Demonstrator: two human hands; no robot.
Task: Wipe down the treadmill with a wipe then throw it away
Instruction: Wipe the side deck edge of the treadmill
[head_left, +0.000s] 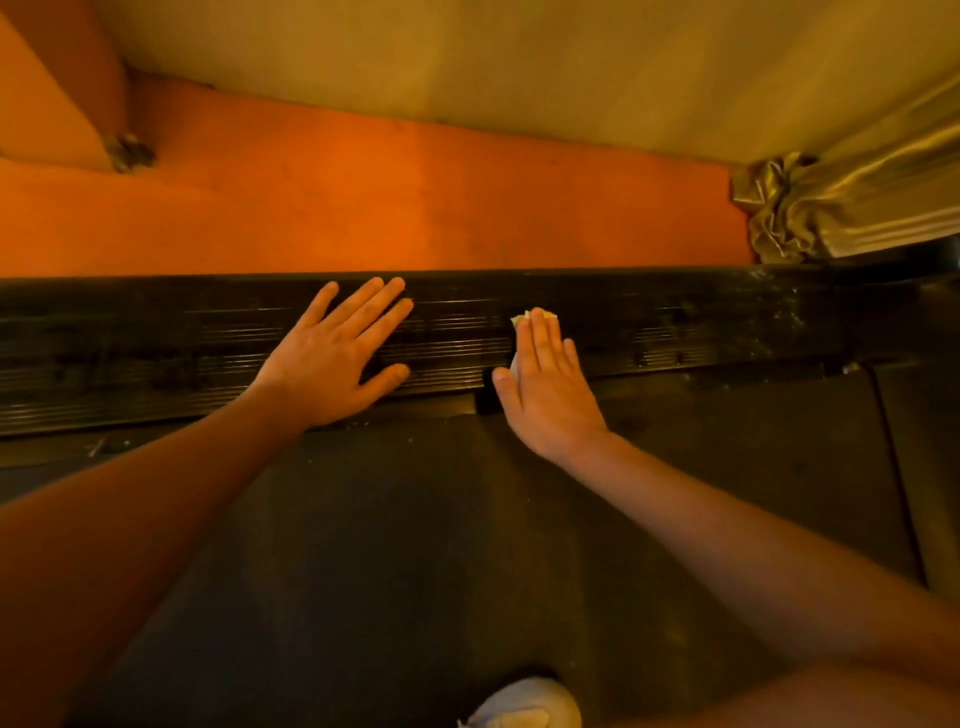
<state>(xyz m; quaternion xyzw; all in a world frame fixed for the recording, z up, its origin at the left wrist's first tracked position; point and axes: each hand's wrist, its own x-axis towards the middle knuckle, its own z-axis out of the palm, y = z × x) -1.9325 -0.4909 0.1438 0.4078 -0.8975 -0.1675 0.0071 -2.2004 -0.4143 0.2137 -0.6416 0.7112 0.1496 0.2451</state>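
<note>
Now left hand (332, 358) lies spread on the treadmill rail (675, 332), right hand (545, 387) flat on the wipe (521, 318).

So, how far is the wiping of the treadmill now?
In hand: the right hand presses the wipe flat on the ribbed side rail; the left hand rests flat on the same rail. Done: hard to tell; pale specks show further along the rail. Left: the belt, which looks dusty, then throwing the wipe away.
</note>
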